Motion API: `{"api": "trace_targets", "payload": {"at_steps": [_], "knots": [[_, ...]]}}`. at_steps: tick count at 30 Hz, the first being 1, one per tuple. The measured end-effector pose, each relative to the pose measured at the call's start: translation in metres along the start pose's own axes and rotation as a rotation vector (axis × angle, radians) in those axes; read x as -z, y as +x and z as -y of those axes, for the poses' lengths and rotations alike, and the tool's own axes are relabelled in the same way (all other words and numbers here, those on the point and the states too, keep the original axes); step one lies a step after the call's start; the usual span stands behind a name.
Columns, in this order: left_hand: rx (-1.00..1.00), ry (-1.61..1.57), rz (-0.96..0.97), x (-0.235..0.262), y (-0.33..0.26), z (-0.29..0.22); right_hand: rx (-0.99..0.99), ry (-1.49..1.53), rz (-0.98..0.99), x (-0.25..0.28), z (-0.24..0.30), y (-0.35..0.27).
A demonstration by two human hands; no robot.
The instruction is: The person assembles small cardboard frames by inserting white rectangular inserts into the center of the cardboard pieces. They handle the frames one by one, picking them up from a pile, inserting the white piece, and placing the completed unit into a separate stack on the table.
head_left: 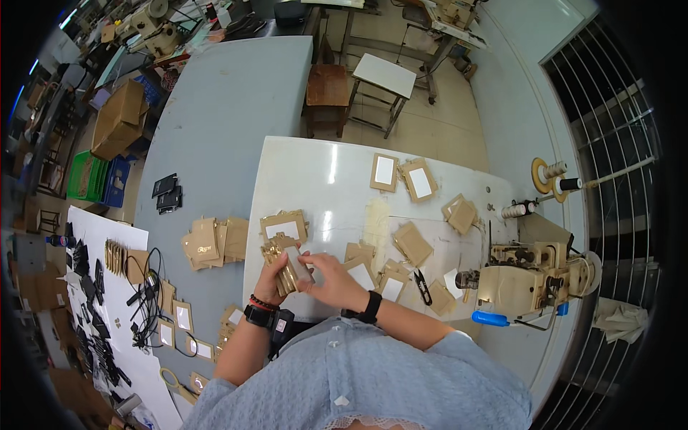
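My left hand (267, 285) is closed around a small stack of tan card holders (292, 266) with gold edges, held above the near left part of the white table. At the stack's right side, the fingers of my right hand (335, 281) pinch its edge. Just beyond them lies another tan holder with a white window (284, 226). To the right of my hands, several tan holders (412, 244) are scattered, some with white windows. A pair of black thread snips (423, 287) rests among them.
A sewing machine (519, 279) with a blue lever stands at the right, thread spools (552, 170) behind it. On the grey table (222, 107) at left are a pile of tan holders (215, 242), black pieces (168, 193) and tangled black cords (147, 294). A white-topped stool (384, 75) stands beyond.
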State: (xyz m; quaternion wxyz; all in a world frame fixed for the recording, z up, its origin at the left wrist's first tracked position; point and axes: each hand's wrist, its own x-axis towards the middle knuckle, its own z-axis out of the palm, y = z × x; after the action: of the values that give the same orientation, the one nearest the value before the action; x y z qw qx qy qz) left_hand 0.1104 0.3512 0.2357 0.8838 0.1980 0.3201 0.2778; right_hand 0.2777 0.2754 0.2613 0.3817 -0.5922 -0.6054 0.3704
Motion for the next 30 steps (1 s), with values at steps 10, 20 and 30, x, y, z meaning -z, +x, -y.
{"api": "trace_targets", "payload": {"at_steps": [10,20,30], "knots": [[0.031,-0.137,0.191,0.0,-0.027,-0.002,-0.834,-0.594,-0.751,0.098,-0.148,0.106],[0.01,-0.15,0.045,0.019,-0.039,-0.003,-0.373,-0.333,-0.597,0.087,-0.138,0.087],[0.197,-0.191,-0.013,0.04,-0.031,-0.03,0.35,0.04,0.082,0.058,0.008,0.022]]}}
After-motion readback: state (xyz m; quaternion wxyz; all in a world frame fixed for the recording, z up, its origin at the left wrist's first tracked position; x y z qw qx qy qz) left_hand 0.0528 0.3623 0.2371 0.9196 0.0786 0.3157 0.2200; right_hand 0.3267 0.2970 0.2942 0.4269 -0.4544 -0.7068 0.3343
